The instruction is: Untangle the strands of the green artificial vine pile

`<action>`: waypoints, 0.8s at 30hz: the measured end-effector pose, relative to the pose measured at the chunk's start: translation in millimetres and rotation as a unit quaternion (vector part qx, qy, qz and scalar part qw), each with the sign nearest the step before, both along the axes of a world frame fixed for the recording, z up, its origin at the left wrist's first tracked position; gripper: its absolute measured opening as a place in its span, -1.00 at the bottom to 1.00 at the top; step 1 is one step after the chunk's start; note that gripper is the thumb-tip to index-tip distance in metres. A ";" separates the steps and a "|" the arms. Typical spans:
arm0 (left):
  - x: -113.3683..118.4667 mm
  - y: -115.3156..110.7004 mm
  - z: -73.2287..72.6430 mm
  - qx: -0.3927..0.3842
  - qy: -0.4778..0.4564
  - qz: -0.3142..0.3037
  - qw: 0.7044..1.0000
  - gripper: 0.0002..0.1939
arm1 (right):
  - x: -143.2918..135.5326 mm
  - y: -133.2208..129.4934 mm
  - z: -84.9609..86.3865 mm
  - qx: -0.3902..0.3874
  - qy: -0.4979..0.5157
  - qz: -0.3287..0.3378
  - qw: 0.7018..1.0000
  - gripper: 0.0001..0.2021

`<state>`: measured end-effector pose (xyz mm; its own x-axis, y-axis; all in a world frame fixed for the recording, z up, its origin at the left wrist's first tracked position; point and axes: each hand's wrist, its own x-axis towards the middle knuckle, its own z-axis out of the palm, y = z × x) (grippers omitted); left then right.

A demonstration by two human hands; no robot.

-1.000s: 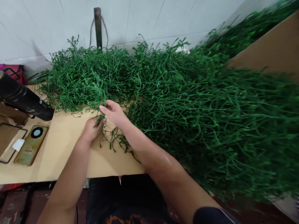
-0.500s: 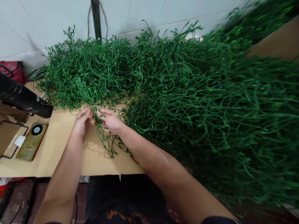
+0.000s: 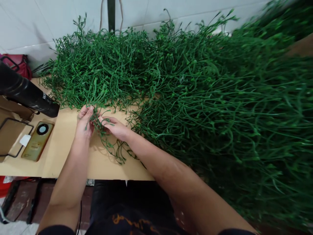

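Note:
My left hand [image 3: 84, 123] is closed around a small bunch of thin green plant stems [image 3: 96, 120], which look like plastic. Close by on the right, my right hand [image 3: 116, 129] pinches the same bunch between thumb and fingers. Loose ends of the stems hang down below the hands over the tan cardboard [image 3: 66, 153]. Just behind my hands rises a big tangled heap of the same green stems [image 3: 102, 68]. The fingertips are partly hidden by the stems.
The heap spreads far to the right [image 3: 232, 107]. On the left lie a black flask [image 3: 26, 91], a gold phone [image 3: 37, 140], a black wire frame [image 3: 14, 155] and a red bag [image 3: 21, 67]. A dark post [image 3: 111, 16] stands before the tiled wall [image 3: 66, 19].
The view has shifted a little, so the background sits higher and farther right. My left hand has moved slightly away from my right, and the bunch between them is more spread out.

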<state>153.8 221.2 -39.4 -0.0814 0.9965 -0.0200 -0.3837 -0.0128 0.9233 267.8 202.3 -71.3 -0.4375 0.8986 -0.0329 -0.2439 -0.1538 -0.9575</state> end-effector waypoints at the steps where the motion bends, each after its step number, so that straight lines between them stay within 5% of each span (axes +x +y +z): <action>1: -1.2 1.4 0.3 0.025 0.005 0.019 0.999 -0.60 | 1.6 1.7 -0.1 0.027 -0.025 -0.032 0.999 -0.80; 4: -5.1 3.7 0.3 0.067 0.062 0.029 0.995 -0.60 | 10.0 7.6 -0.1 0.137 -0.095 -0.174 0.970 -0.90; 7: -6.1 3.0 -1.1 0.050 0.110 -0.007 0.993 -0.59 | 22.5 12.6 0.7 0.245 -0.128 -0.326 0.904 -0.95; 12: -1.5 4.3 -4.3 0.051 0.178 -0.038 0.982 -0.56 | 40.0 14.3 6.7 0.343 -0.133 -0.429 0.825 -0.77; 17: 1.1 8.0 -6.6 0.055 0.230 -0.020 0.971 -0.54 | 46.6 12.9 12.8 0.389 -0.138 -0.392 0.822 -0.69; 24: 3.1 5.0 -7.1 0.060 0.289 -0.007 0.955 -0.74 | 36.1 13.1 7.6 0.440 -0.266 -0.184 0.838 -0.58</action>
<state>156.9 226.2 -46.5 -0.0312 0.9897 0.1394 0.1884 -0.1312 0.9733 303.9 215.4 -63.7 -0.2593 0.7475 0.6115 0.3768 0.6613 -0.6486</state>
